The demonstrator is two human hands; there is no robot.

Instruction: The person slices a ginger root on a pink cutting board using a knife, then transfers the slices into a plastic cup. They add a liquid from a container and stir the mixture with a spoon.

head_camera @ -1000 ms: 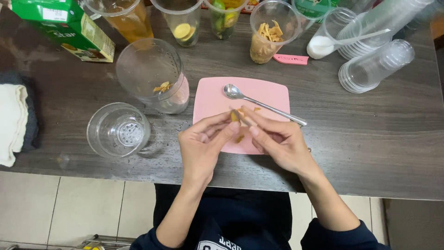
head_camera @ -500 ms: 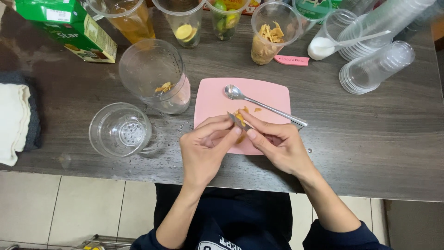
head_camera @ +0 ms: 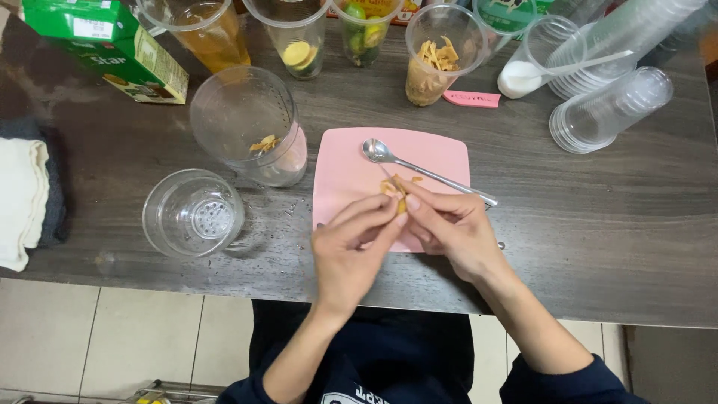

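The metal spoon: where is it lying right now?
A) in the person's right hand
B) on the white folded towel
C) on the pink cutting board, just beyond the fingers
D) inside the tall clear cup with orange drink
C: the spoon lies across the pink cutting board, free of the left hand and the right hand, which pinch a small yellowish piece.

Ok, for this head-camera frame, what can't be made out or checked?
- Small yellowish piece pinched between left hand and right hand: mostly covered by fingertips, so its kind and shape stay unclear.
- Near part of the pink board: hidden under both hands.
- Back-row cups and green carton: cut off by the top edge.
- White cloth: cut off by the left edge.
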